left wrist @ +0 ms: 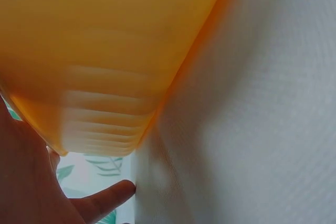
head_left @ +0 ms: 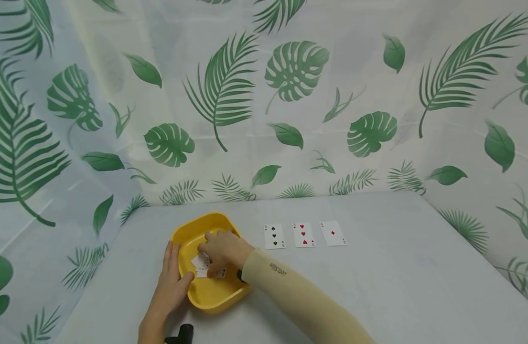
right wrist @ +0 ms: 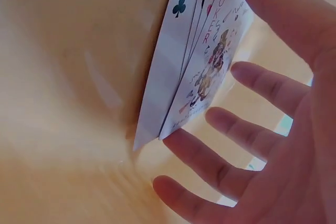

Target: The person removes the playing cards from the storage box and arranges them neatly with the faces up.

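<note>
A yellow plastic tray (head_left: 218, 302) stands left of centre on the table, its ribbed outer wall (left wrist: 110, 93) filling much of the left wrist view. My left hand (head_left: 171, 284) holds its left side, thumb over the rim and fingers along the outside. Inside it, my right hand (head_left: 225, 248) reaches down over a loose bunch of playing cards (head_left: 201, 265). The right wrist view shows a joker (right wrist: 207, 72) in front, an ace of clubs (right wrist: 163, 77) behind, and a red ace partly hidden between. There the right hand's fingers are spread, fingertips (right wrist: 173, 137) by the cards' edges.
Three face-up cards lie in a row right of the tray: a three of spades (head_left: 274, 236), a three of hearts (head_left: 304, 234) and an ace of diamonds (head_left: 333, 233). A leaf-patterned cloth (head_left: 242, 119) hangs behind the pale table (head_left: 375, 286).
</note>
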{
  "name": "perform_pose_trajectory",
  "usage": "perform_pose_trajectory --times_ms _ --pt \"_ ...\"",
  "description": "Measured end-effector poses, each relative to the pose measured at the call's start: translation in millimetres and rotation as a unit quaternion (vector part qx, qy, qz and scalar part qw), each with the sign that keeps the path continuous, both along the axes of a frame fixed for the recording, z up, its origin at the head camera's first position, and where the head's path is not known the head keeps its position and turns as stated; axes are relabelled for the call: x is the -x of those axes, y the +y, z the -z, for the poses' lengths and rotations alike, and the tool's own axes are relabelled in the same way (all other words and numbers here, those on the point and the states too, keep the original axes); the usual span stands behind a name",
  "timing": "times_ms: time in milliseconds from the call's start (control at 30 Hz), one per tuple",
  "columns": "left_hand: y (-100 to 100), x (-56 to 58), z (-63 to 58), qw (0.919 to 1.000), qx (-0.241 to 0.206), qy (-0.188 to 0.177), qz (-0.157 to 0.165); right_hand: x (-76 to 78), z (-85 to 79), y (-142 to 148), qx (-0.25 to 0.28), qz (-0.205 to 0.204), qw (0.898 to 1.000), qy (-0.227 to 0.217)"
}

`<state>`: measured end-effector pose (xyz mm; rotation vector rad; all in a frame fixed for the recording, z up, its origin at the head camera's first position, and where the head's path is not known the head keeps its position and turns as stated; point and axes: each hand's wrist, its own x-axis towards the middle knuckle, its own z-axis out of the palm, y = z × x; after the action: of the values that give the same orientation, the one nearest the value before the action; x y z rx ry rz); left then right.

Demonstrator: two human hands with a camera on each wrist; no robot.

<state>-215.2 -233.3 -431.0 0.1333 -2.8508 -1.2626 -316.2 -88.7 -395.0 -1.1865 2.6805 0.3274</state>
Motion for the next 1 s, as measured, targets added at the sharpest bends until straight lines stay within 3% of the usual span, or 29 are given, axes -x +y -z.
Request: perform_pose_trajectory --times_ms 433,1000 --pt "0.6 -0.5 -1.0 1.0000 0.003 -0.003 -0.004 1.9 -3.8 -1.2 0.013 -0.017 1.000 -0.020" --pt "-1.4 0.7 0.7 1.0000 0.003 0.003 0.000 4.9 -2.7 -0.3 0.000 -0.049 0.999 0.000"
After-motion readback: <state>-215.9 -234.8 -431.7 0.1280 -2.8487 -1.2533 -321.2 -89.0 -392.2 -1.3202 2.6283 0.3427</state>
